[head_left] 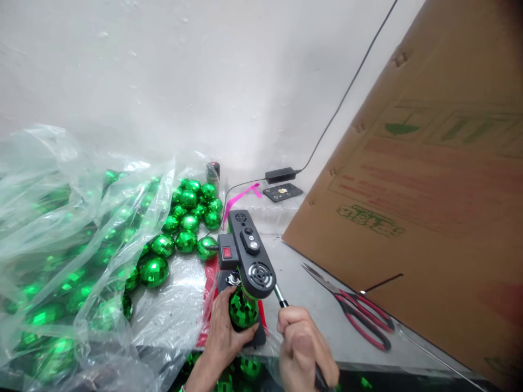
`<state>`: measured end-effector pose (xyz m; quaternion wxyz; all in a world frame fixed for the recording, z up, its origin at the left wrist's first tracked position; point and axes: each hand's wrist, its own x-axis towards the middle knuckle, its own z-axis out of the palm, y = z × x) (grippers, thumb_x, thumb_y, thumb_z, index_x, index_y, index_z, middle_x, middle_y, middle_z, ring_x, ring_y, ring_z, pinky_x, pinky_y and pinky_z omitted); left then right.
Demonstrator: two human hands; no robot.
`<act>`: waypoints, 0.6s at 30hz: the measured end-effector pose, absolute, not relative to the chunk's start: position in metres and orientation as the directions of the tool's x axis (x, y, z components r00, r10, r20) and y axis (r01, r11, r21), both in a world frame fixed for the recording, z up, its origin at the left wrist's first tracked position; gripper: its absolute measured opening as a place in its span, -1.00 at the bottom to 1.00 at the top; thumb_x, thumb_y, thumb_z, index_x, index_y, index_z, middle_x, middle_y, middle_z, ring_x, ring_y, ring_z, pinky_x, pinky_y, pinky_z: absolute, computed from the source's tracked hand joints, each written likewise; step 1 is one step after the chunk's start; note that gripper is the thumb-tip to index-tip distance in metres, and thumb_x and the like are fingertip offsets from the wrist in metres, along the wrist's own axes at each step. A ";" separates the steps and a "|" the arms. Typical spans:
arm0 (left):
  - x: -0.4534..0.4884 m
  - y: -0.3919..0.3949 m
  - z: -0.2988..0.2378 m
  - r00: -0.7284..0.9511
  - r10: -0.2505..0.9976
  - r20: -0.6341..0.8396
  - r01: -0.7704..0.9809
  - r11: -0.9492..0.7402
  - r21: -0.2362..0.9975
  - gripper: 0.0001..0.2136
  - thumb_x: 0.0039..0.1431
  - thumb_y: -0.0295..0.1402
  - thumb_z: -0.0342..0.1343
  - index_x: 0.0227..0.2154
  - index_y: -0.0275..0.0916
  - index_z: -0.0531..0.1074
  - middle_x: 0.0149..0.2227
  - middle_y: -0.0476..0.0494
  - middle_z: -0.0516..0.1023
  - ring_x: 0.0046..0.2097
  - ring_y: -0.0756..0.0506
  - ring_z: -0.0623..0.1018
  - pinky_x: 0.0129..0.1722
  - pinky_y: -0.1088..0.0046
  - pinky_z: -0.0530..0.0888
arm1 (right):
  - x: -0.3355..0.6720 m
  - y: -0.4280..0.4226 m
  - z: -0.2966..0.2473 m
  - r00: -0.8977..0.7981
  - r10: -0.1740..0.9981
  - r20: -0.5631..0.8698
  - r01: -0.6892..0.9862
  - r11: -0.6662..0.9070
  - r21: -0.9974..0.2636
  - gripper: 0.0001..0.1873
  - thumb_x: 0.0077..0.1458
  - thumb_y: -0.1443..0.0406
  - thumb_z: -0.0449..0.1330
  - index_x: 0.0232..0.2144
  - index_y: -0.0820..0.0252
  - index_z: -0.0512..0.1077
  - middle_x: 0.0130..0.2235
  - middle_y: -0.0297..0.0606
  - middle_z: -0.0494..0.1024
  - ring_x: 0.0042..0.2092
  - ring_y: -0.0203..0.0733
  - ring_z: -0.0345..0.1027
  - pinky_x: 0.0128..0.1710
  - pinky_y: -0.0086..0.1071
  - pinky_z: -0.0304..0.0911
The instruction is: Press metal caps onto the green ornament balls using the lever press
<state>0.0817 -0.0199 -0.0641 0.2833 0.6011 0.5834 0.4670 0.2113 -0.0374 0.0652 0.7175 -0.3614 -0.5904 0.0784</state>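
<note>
A shiny green mirror-faceted ball (244, 309) sits beneath the front end of a black tabletop machine (251, 247). My left hand (223, 335) wraps round the ball from the left, thumb along its near side. The machine has a red switch (227, 252) and round vent grilles on top. My right hand (304, 345) is closed round the black grip of a lever (281, 296), whose metal rod runs up to the machine's right side. The contact between ball and machine head is hidden from above. Red plastic (209, 288) lies under the machine.
Clear plastic sheeting (134, 348) covers many green balls on the left; more balls (188, 222) are piled behind. Scissors (355, 310) lie right, beside a leaning cardboard box (408, 190). A power adapter (280, 175), a dark phone-like slab (283, 191) and pink ribbon (241, 196) lie behind.
</note>
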 end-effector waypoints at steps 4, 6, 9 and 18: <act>0.082 -0.019 -0.066 -0.112 0.958 0.264 0.447 -0.189 0.875 -0.29 -0.07 -0.28 0.44 0.21 -0.27 0.49 0.16 -0.42 0.70 0.21 -0.49 0.69 0.27 -0.28 0.60 | 0.212 -0.037 0.064 0.286 0.536 0.794 0.305 0.735 -0.606 -0.57 0.53 0.37 0.01 -0.48 0.10 0.24 -0.46 -0.40 0.40 -0.48 -0.31 0.28 -0.47 -0.35 0.15; 0.083 -0.019 -0.066 -0.113 0.954 0.278 0.455 -0.199 0.868 -0.30 -0.07 -0.28 0.45 0.21 -0.26 0.49 0.15 -0.41 0.70 0.20 -0.48 0.70 0.26 -0.28 0.61 | 0.212 -0.037 0.066 0.274 0.537 0.798 0.317 0.733 -0.602 -0.56 0.55 0.36 0.00 -0.48 0.10 0.25 -0.47 -0.40 0.40 -0.49 -0.31 0.29 -0.49 -0.36 0.15; 0.083 -0.018 -0.066 -0.113 0.953 0.281 0.454 -0.202 0.868 -0.30 -0.06 -0.27 0.44 0.21 -0.25 0.49 0.14 -0.40 0.71 0.19 -0.48 0.70 0.24 -0.26 0.62 | 0.213 -0.036 0.071 0.255 0.538 0.803 0.339 0.728 -0.596 -0.53 0.56 0.33 0.00 -0.49 0.10 0.27 -0.48 -0.39 0.40 -0.51 -0.32 0.28 -0.51 -0.36 0.13; 0.082 -0.014 -0.067 -0.120 0.951 0.286 0.440 -0.207 0.874 -0.30 -0.06 -0.21 0.42 0.20 -0.23 0.48 0.14 -0.41 0.72 0.19 -0.50 0.70 0.24 -0.29 0.61 | 0.212 -0.032 0.071 0.264 0.514 0.816 0.346 0.740 -0.577 -0.52 0.56 0.34 -0.02 -0.51 0.09 0.22 -0.51 -0.41 0.38 -0.51 -0.30 0.28 -0.52 -0.36 0.11</act>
